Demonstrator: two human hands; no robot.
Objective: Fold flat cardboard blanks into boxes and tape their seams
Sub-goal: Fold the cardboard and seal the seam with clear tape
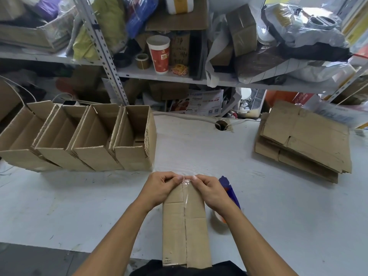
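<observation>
A folded cardboard box (185, 226) stands on the white table (258, 206) right in front of me, its closed flaps facing up. Clear tape (186, 188) runs along the centre seam and over the far edge. My left hand (161, 188) and my right hand (209, 189) sit on the far end of the box, fingers curled over that edge, thumbs pressing the tape down on either side of the seam. A blue tape dispenser (229, 192) with its roll lies just right of the box, partly hidden by my right forearm.
Several open, finished boxes (79, 136) stand in a row at the left. A stack of flat cardboard blanks (304, 142) lies at the right. Cluttered metal shelves (159, 74) rise behind the table. A cable hole (221, 124) sits at the table's back edge.
</observation>
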